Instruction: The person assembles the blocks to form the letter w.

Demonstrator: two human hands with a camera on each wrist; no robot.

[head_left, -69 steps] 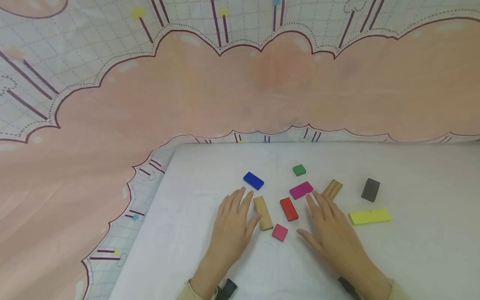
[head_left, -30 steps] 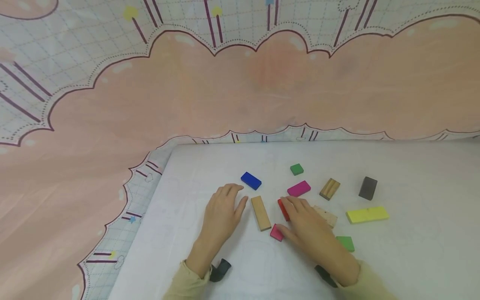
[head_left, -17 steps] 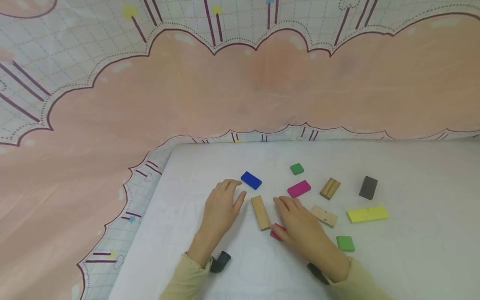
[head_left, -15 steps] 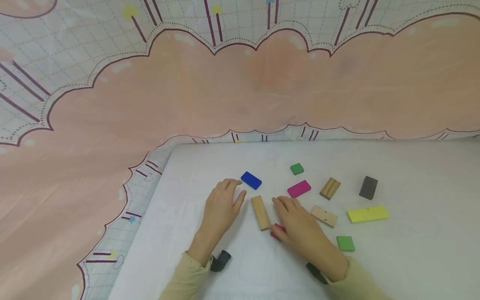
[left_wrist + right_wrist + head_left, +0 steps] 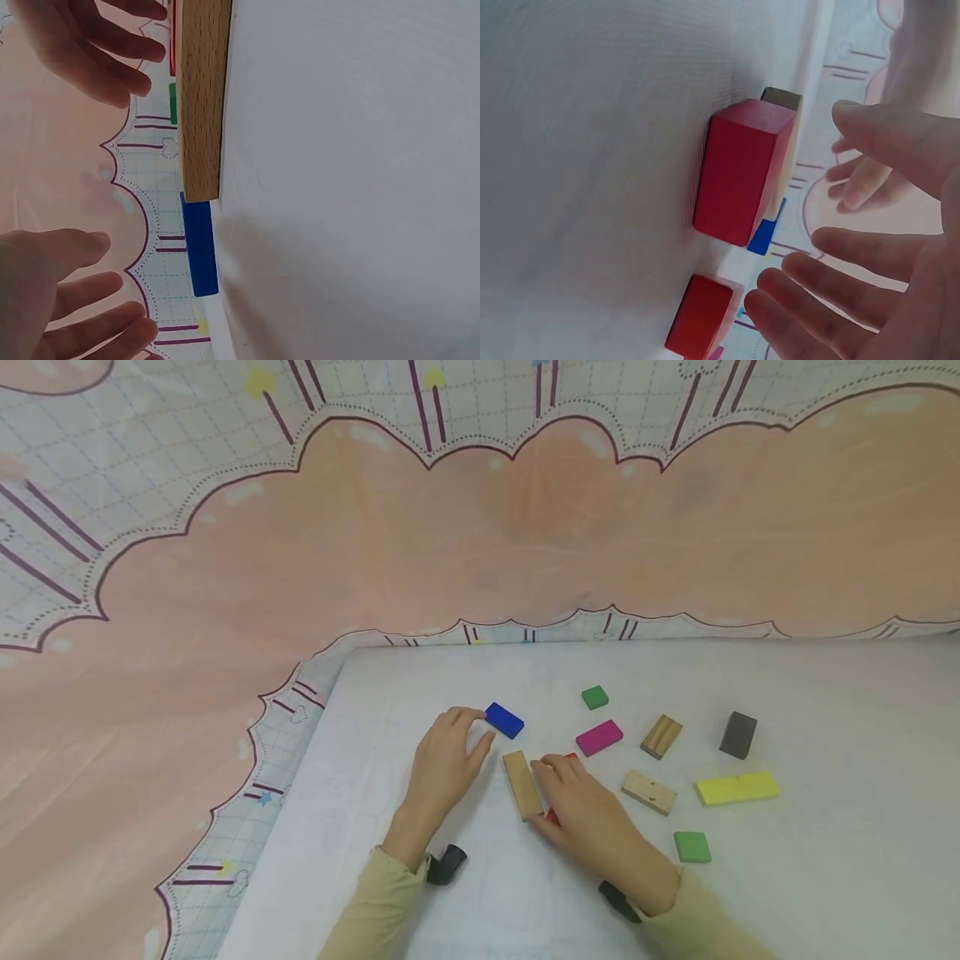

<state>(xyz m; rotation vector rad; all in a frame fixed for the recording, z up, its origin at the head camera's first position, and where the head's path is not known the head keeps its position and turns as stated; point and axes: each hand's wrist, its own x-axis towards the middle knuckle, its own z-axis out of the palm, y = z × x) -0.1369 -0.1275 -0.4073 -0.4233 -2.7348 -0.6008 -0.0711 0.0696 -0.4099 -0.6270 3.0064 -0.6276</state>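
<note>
My left hand hovers left of a plain wooden block, its fingertips right at the left end of a blue block. In the left wrist view its fingers are relaxed and hold nothing. My right hand hangs over a red block and a pinkish-red block, hiding most of both in the head view. Its thumb overlaps the near end of the wooden block there. The right wrist view shows the right fingers spread and loosely bent, with nothing between them.
Further off lie a dark green block and a magenta block. To the right are a grooved wooden block, a pale wooden block, a light green block, a yellow block and a dark grey block.
My right hand has moved left towards the wooden block, uncovering the pale wooden and light green blocks. My left hand drew back from the wooden block, then rose slightly towards the blue one.
</note>
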